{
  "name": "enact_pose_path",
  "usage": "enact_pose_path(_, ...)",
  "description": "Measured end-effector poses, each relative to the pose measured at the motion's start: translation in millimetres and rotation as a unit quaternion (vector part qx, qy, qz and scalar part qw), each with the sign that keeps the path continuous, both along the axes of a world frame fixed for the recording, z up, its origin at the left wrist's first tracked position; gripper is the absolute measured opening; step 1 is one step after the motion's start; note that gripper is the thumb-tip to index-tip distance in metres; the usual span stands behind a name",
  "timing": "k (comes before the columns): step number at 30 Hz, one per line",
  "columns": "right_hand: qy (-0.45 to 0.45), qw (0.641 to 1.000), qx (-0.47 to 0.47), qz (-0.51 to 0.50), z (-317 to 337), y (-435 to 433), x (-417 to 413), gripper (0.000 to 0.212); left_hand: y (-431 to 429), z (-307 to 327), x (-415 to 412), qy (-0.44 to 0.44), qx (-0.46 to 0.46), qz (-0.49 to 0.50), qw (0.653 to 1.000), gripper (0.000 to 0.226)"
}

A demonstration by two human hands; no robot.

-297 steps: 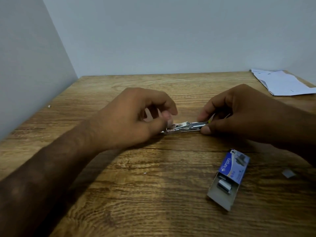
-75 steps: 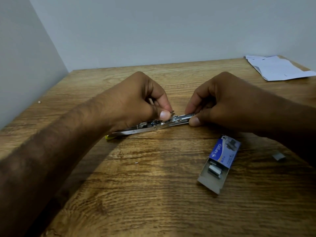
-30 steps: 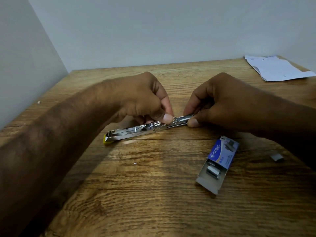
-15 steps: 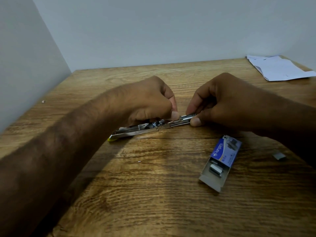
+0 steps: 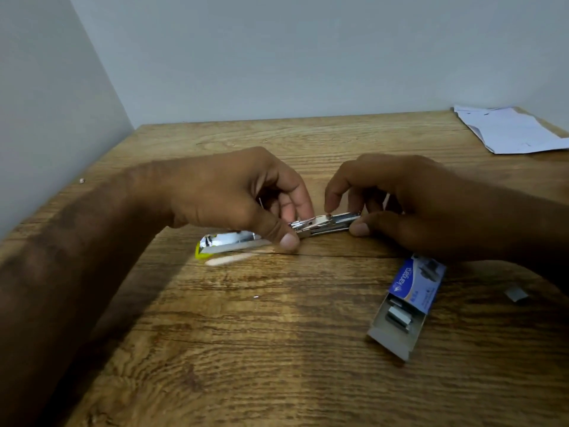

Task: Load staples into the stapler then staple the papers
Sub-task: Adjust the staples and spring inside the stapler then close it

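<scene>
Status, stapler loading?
Left grip pinches stapler at hinge; right grip holds its other end. Stapler open flat on table. Papers far right, untouched. Nothing blocking.

Dim, even indoor light — broad soft shadow lower left on the table [image 5: 277,380]; glare on the stapler [image 5: 229,241]; motion blur mid-frame.

Can't see right end of stapler [image 5: 326,224], buried under right hand [image 5: 415,208]; midsection masked by thumb of left hand [image 5: 234,197]. Getting motion blur on its left tip. Losing papers [image 5: 511,132] past right frame edge. Can't identify small grey scrap [image 5: 516,294] right of staple box [image 5: 412,286].
</scene>
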State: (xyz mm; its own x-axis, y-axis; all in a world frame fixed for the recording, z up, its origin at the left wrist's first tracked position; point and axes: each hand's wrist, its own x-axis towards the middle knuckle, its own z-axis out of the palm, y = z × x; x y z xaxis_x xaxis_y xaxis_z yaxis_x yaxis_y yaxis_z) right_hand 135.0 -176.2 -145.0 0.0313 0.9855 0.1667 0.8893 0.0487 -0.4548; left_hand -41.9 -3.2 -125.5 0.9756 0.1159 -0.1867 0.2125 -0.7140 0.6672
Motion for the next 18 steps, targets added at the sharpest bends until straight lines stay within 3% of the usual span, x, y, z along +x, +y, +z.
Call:
enact_pose_path(4,-0.051,0.998,-0.021,0.037,4.7,0.2,0.5,0.035,5.8,-3.4,0.8,-0.038,0.008,0.017,0.999,0.019)
enact_pose_path(18,-0.08,0.993,-0.053,0.068,11.4,5.1,-11.3,0.023,2.3,-6.5,4.7,-0.072,0.038,-0.001,0.997,0.025)
